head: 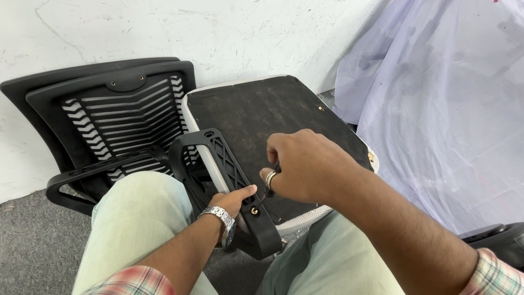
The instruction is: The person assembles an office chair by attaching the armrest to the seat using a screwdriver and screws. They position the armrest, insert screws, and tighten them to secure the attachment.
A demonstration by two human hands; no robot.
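Armrest [229,180]: black, against upturned seat [262,114].
Left hand [233,201]: closed on armrest.
Right hand [303,164]: gripping tool [271,184] at screw [254,210].

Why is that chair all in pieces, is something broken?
Nothing looks broken. The chair seat lies upside down across the person's lap, and the black backrests lean loose against the cracked white wall. The left hand steadies a black armrest while the right hand works a small tool at its screw.
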